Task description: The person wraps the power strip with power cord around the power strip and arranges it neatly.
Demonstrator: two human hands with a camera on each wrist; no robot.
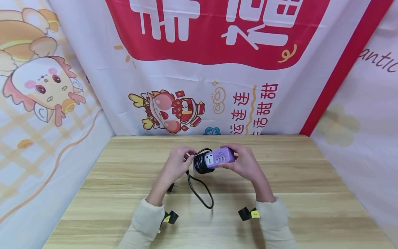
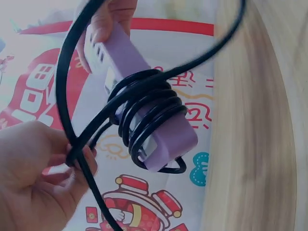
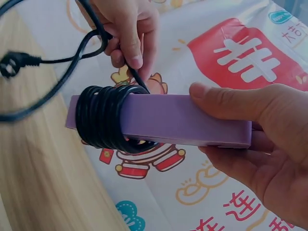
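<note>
A purple power strip (image 1: pixel 221 157) is held above the table by my right hand (image 1: pixel 244 162), which grips the end away from the cord. Several turns of black cord (image 3: pixel 103 118) wrap round the strip's other end. My left hand (image 1: pixel 178 162) pinches the cord beside the coils, as the left wrist view also shows. From that hand a loose loop of cord (image 1: pixel 202 199) hangs down. The black plug (image 3: pixel 17 62) dangles at the cord's end in the right wrist view. Sockets and USB ports on the strip face the head camera.
The wooden table (image 1: pixel 298 180) lies under both hands. A printed cloth (image 1: pixel 174 74) hangs at the back edge, and more printed cloth covers both sides. Black wrist-worn pieces with yellow labels (image 1: pixel 255 214) show at the sleeves.
</note>
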